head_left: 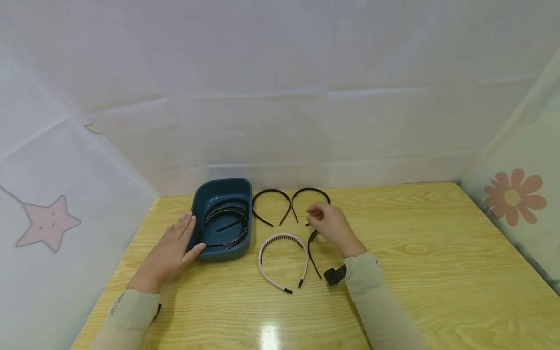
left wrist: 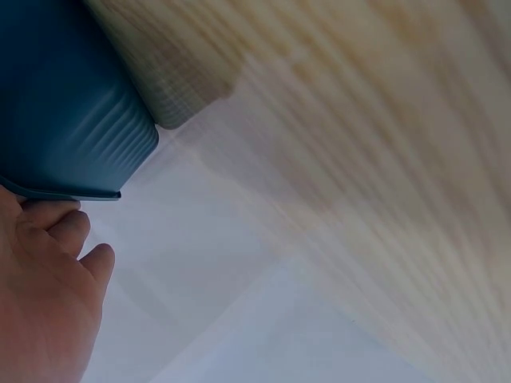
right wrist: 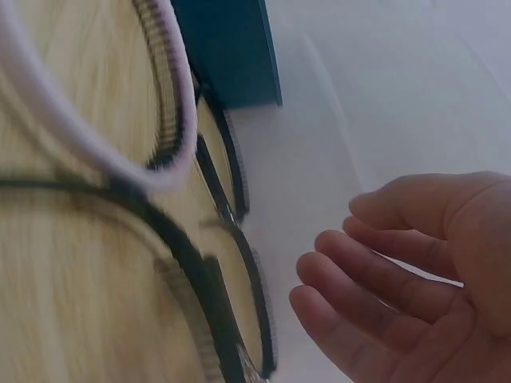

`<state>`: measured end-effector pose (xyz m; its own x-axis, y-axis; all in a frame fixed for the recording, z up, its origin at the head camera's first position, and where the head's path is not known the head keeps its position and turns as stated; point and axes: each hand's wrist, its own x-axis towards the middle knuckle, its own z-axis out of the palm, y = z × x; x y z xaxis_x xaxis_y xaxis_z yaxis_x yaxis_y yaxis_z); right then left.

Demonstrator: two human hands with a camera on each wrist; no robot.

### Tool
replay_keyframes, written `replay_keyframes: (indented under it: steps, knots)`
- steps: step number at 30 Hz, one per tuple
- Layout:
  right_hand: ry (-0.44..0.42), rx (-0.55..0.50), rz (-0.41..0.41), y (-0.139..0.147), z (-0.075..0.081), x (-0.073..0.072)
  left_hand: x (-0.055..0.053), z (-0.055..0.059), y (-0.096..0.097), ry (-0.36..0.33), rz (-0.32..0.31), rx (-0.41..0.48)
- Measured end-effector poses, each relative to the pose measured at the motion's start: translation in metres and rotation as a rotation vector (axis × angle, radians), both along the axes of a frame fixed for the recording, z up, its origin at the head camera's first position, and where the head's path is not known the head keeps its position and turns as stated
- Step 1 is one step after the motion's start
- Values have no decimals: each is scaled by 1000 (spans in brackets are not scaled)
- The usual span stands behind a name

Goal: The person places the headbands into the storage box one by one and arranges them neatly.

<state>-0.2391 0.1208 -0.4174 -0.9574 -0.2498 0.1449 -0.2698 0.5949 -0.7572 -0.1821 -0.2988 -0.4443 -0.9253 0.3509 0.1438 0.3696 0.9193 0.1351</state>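
My left hand (head_left: 170,250) rests on the left rim of a dark blue plastic bin (head_left: 228,254), fingers straight and thumb apart by the near corner. In the left wrist view, fingertips touch the underside of the bin's rim. Inside the bin lie several dark headbands (head_left: 238,210). My right hand (head_left: 331,224) hovers over the headbands on the table, its fingers loosely curled with nothing between them. Below it is a black toothed headband (head_left: 313,260), partly hidden by the hand. A pink wrapped headband (head_left: 283,236) lies to its left, also seen in the right wrist view.
Behind these, two black headbands, the left one (head_left: 271,190) and the right one (head_left: 310,189), lie side by side, right of the bin. The wooden table (head_left: 428,272) extends right. White printed cloth (head_left: 280,121) hangs behind and at both sides.
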Motion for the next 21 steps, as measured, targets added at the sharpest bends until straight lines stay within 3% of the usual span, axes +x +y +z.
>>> replay_keyframes:
  steps: [8, 21]
  knots:
    - [-7, 135, 12, 38, 4, -2, 1, 4, 2, -11, 6, -5]
    - [-125, 205, 26, 67, 3, 2, 2, 4, 2, -3, 2, 8]
